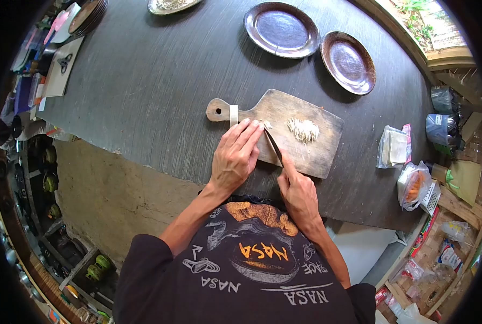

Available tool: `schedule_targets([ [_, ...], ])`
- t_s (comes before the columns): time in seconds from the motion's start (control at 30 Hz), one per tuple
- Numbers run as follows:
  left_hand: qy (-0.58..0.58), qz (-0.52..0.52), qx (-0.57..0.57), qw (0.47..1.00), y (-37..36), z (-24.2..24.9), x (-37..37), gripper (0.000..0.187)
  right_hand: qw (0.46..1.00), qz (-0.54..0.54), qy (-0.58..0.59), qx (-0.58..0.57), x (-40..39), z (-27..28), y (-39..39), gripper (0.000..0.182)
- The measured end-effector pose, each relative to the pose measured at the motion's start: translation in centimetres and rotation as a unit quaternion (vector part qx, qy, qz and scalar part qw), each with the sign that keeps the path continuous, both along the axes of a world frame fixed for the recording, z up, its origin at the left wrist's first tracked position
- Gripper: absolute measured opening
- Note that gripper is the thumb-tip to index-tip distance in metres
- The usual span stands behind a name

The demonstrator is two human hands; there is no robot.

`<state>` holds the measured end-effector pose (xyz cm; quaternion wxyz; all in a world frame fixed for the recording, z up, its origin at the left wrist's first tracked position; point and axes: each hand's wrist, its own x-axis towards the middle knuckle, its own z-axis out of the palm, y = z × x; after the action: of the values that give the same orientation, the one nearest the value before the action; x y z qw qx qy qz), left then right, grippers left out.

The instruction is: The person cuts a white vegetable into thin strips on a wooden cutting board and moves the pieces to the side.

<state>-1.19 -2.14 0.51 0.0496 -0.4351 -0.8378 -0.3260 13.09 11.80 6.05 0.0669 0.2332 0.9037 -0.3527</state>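
A wooden cutting board (276, 103) with a round-ended handle lies on the dark table in front of me. My right hand (299, 194) is closed around a knife (274, 146), its dark blade angled up and left over the board. My left hand (234, 156) presses down near the handle end, fingers together, fingertips beside the blade. What lies under those fingers is mostly hidden; a few pale shreds (266, 124) show at their tips. A pile of thin whitish shreds (303, 130) sits right of the blade. A pale strip (234, 114) crosses the board's neck.
Two brown plates (281, 29) (349, 62) stand beyond the board. A dish (172, 4) with pale shreds is at the far edge. Plastic packets (393, 147) and a bag with orange items (414, 186) lie right. Stacked plates (87, 16) stand far left.
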Motion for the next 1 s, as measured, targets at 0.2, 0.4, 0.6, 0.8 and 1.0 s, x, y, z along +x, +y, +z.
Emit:
schedule_targets([
  [0.2, -0.006, -0.005, -0.013, 1.0, -0.3, -0.3, 0.5, 0.05, 0.999, -0.003, 0.053, 0.006, 0.1, -1.4, -0.3, 0.064],
  [0.4, -0.019, -0.002, 0.0, 1.0, -0.2, -0.4, 0.2, 0.049, 1.0, 0.0, 0.02, 0.009, -0.9, -0.8, -0.4, 0.063],
  [0.6, -0.014, 0.011, 0.004, 1.0, 0.0, 0.1, 0.4, 0.047, 1.0, -0.008, 0.008, 0.007, 0.1, -0.1, -0.4, 0.063],
  [0.8, -0.011, -0.003, 0.013, 1.0, 0.0, -0.6, 0.2, 0.047, 0.999, -0.016, 0.032, -0.012, 0.4, -0.5, -0.4, 0.06],
  [1.0, -0.012, 0.004, 0.02, 1.0, 0.0, -0.6, 0.2, 0.046, 0.999, -0.003, 0.043, 0.002, -0.6, -1.3, -0.4, 0.061],
])
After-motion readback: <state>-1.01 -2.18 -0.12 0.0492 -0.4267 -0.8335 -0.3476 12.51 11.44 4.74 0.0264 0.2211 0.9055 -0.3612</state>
